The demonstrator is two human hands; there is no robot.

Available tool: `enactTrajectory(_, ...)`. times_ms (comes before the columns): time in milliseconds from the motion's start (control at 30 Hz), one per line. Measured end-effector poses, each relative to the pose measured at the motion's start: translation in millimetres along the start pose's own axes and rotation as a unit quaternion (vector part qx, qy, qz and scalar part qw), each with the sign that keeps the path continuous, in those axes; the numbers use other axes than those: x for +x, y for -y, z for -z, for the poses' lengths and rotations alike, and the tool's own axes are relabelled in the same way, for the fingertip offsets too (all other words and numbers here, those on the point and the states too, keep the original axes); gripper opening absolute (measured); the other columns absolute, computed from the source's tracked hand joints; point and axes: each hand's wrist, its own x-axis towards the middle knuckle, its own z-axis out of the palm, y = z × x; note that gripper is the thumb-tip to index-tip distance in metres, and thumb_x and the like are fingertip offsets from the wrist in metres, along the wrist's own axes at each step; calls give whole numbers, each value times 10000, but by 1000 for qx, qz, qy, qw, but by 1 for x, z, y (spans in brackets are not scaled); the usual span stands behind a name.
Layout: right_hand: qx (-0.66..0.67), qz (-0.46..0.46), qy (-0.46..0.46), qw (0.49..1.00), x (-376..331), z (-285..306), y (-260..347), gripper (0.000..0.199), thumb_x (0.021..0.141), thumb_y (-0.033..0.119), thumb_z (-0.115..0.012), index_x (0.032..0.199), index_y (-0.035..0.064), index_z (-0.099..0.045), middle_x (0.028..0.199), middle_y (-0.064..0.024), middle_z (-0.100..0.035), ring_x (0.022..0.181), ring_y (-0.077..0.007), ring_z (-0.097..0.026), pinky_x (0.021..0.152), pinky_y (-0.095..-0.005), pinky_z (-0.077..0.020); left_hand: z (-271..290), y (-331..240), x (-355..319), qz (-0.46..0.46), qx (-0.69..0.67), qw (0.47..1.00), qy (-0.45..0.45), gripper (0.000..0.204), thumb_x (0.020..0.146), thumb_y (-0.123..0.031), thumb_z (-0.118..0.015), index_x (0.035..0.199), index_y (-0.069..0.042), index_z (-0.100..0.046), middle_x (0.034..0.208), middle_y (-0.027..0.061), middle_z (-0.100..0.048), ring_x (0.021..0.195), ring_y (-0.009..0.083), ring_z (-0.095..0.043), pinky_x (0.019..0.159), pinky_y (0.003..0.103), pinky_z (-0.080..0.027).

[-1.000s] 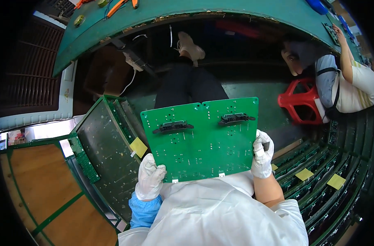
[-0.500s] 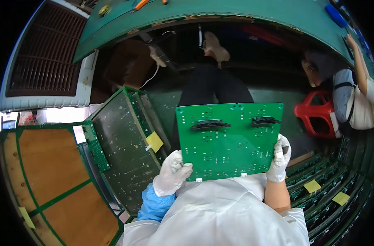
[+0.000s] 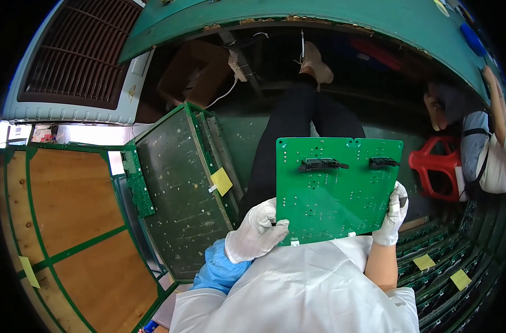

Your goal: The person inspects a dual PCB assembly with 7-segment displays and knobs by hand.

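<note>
Two gloved hands, your left hand point(image 3: 257, 231) and right hand point(image 3: 391, 217), pinch the green circuit board point(image 3: 336, 188) by its lower corners above your lap; stacked boards point(image 3: 180, 188) lean left, a green bench point(image 3: 319, 16) beyond.

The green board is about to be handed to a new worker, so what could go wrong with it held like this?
Both gloved hands, left and right, pinch only the board's side edges above the lap, so it might slip. Its two black connectors stick out and could snag or knock the racked boards alongside.
</note>
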Motion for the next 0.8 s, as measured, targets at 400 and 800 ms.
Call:
enactTrajectory(400, 6, 28, -6, 1000, -1, 4, -11, 311, 866, 250, -475, 1054, 2, -485, 946, -61, -546, 841, -129, -525, 763, -259, -423, 11, 9, 0, -23, 76, 997, -6, 90, 778, -11, -476, 857, 5, -516, 812, 88, -503, 608, 133, -469, 553, 257, -394)
enactTrajectory(800, 14, -94, -2, 995, 4, -19, 30, 247, 842, 232, -522, 927, 2, -552, 794, 5, -545, 706, -48, -477, 656, -185, -386, -1, 18, -1, -45, -1, 998, -40, 139, 820, -96, -539, 938, -43, -490, 885, 41, -547, 752, 108, -531, 646, 234, -444)
